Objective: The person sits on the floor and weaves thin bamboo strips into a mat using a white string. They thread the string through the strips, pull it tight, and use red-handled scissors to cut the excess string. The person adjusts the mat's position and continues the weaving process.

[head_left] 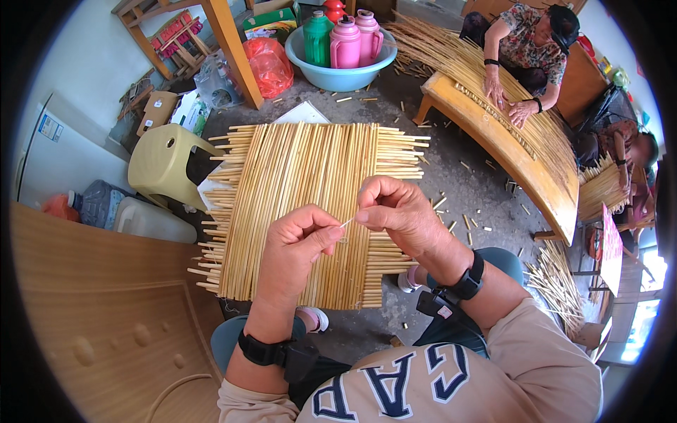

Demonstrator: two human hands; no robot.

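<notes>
Pinched closed, our left hand (pixel 300 240) and right hand (pixel 396 213) held a white thread (pixel 347 223), with sticks (pixel 305 166) lying beneath them.

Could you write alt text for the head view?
A person's left hand and right hand pinch a thin white strand above a panel of straw-coloured sticks. At upper right, a co-worker bends over more sticks on a wooden bench; pink flasks stand in a blue basin.

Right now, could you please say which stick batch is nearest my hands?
The crisscrossed batch beneath your left hand and right hand; others lie farther right.
</notes>
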